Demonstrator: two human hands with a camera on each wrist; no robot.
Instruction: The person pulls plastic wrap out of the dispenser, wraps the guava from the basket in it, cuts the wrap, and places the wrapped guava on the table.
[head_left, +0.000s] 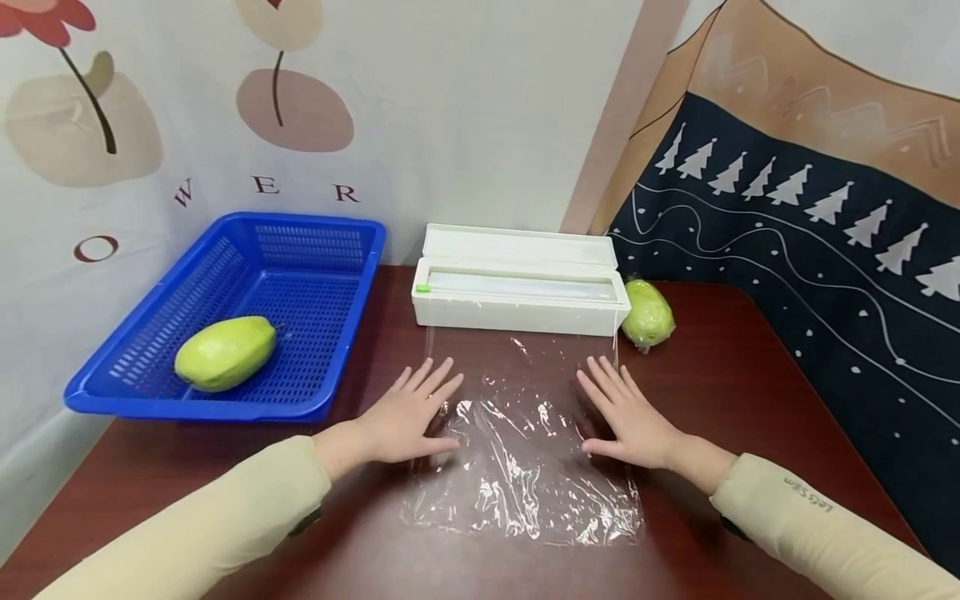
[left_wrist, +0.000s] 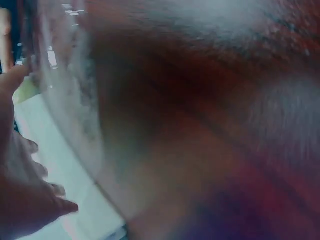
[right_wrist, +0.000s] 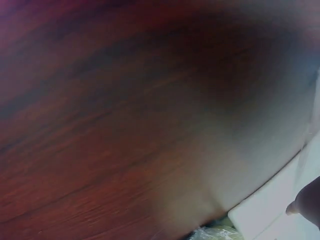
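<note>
A sheet of clear cling film point(head_left: 517, 467) lies wrinkled on the dark red table, running out from a white cling film box point(head_left: 517, 312) with its lid raised. My left hand point(head_left: 405, 421), fingers spread, is at the film's left edge. Across from it, my right hand point(head_left: 630, 417) is spread the same way at the right edge. Neither hand grips anything. In the left wrist view, the fingers point(left_wrist: 37, 170) overlap the white box. Only a fingertip point(right_wrist: 295, 206) of the right hand shows in the right wrist view.
A blue plastic basket point(head_left: 352, 333) stands at the left with a green, mango-like fruit point(head_left: 225, 354) in it. A similar green fruit point(head_left: 647, 315) wrapped in film sits by the box's right end. Patterned cloth point(head_left: 480, 125) hangs behind the table point(head_left: 750, 367).
</note>
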